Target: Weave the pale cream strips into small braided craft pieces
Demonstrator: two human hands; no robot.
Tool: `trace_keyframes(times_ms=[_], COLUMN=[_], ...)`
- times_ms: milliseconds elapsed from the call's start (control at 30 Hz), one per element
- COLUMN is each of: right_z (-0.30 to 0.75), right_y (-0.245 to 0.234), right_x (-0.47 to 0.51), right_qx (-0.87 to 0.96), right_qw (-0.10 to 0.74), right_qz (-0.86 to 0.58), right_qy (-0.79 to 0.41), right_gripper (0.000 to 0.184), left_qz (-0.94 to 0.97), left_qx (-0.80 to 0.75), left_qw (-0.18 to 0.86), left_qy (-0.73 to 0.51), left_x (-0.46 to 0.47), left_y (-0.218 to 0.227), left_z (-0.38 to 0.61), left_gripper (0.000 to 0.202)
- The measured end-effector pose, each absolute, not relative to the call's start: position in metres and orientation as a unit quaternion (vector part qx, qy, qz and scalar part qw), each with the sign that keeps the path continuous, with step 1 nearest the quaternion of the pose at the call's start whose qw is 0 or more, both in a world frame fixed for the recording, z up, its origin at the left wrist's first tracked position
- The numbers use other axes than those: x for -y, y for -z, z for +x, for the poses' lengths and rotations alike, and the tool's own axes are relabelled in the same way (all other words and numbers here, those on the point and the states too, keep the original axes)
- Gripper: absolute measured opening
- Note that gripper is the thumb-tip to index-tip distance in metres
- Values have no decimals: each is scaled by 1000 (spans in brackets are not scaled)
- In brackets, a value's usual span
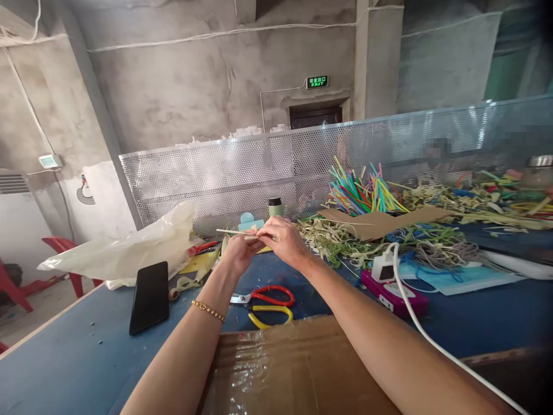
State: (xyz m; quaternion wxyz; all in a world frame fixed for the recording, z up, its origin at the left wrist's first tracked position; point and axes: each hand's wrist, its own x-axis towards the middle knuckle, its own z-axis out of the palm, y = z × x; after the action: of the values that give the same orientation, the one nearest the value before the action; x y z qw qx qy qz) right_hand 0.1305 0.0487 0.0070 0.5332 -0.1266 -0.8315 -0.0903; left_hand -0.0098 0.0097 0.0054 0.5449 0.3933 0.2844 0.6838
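Note:
My left hand [235, 252] and my right hand [280, 239] meet above the blue table [78, 351], both pinched on a thin pale strip [231, 232] that sticks out to the left. A gold bracelet circles my left wrist. Below the hands lie scissors with red and yellow handles [270, 304]. A heap of pale green and cream strips [341, 239] lies just right of my right hand.
A black phone [149, 297] lies at left beside a crumpled plastic bag [129, 248]. A cardboard box [285, 374] is at the near edge. A white charger and cable [384, 268] rest on a pink device. Coloured strips [358, 193] lean on a perforated metal screen [216, 173].

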Motion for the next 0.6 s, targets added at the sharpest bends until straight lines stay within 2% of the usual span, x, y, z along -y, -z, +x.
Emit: trace_keyframes(times_ms=[367, 600], right_z=[130, 129], right_y=[-7, -7], right_x=[-43, -47], right_qx=[832, 814], right_qw=[537, 561], right_qz=[-132, -144], right_qy=[41, -46], right_gripper=[17, 14], left_qz=[429, 442], left_qx=[-313, -337], left_qw=[521, 518], left_qy=[-668, -650], left_x=[-11, -6], left_y=[-2, -3], left_z=[-7, -4], left_gripper=[9, 4])
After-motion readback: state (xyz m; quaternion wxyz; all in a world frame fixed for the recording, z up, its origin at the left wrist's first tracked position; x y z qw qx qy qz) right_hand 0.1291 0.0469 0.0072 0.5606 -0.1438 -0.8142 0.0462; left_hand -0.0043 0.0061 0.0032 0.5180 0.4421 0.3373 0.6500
